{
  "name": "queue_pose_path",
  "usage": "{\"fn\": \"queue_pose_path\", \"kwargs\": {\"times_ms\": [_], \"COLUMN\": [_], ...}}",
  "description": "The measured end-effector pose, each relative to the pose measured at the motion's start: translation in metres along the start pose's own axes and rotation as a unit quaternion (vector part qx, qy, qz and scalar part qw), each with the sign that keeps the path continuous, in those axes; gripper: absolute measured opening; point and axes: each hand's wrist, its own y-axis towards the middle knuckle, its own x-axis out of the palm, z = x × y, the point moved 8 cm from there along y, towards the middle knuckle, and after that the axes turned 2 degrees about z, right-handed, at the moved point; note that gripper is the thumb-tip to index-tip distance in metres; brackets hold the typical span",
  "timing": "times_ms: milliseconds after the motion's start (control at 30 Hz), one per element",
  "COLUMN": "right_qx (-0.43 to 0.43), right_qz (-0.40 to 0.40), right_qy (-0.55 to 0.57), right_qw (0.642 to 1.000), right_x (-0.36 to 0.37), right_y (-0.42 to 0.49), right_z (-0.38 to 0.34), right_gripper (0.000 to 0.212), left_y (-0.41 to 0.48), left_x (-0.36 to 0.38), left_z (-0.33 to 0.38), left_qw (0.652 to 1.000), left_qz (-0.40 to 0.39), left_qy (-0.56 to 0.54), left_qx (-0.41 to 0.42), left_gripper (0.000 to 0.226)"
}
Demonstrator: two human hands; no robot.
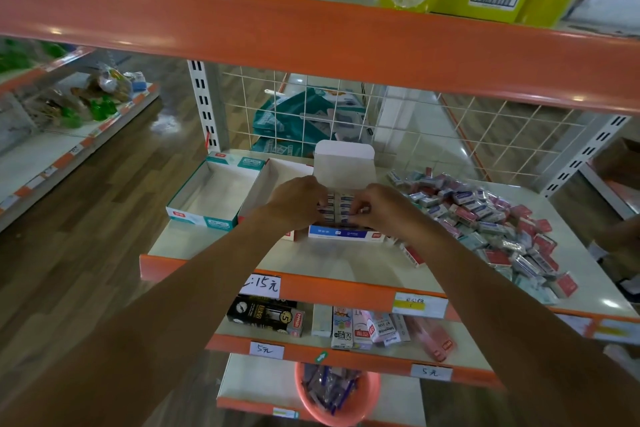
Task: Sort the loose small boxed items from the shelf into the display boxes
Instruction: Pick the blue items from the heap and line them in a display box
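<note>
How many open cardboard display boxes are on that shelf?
3: the empty teal-edged cardboard box at left, a red-edged white box beside it, then the blue-fronted box with its lid up. Others may be hidden.

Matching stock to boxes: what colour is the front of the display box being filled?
The display box front is blue, seen in the head view.

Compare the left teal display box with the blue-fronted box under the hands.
Teal display box is empty; blue-fronted box holds rows of small boxed items. Blue-fronted box has an upright white lid flap; teal one shows none. Left hand and right hand are at the blue-fronted box, not the teal. Both sit open-topped on one shelf.
</note>
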Motion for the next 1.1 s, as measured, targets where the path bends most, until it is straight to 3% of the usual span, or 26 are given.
{"fn": "queue_pose_path", "kwargs": {"times_ms": [233,467,600,767,1100], "right_qx": [0.006,0.017,-0.008,0.033,0.119], "right_qz": [0.017,0.018,0.060,0.113,0.148], "right_qy": [-0.003,-0.033,-0.078,-0.148,-0.137], "right_qw": [1.000,0.999,0.995,0.982,0.972], "right_x": [0.001,0.003,-0.006,-0.031,-0.062], "right_y": [0.001,0.002,-0.006,-0.022,-0.055], "right_z": [0.004,0.004,0.000,0.026,0.090], "right_gripper": [0.024,0.026,0.029,0.043,0.037], "left_y": [0.004,0.010,0.016,0.025,0.043], "left_x": [0.004,0.002,-0.008,-0.023,0.000], "left_z": [-0.001,0.010,0.028,0.067,0.129], "left_qw": [0.999,0.995,0.992,0.986,0.984], "left_qz": [-0.033,-0.051,-0.007,0.095,0.073], "left_qy": [0.014,0.077,0.120,0.126,0.126], "left_qx": [0.000,0.032,0.039,0.052,0.105], "left_gripper": [0.028,0.031,0.031,0.033,0.030]}}
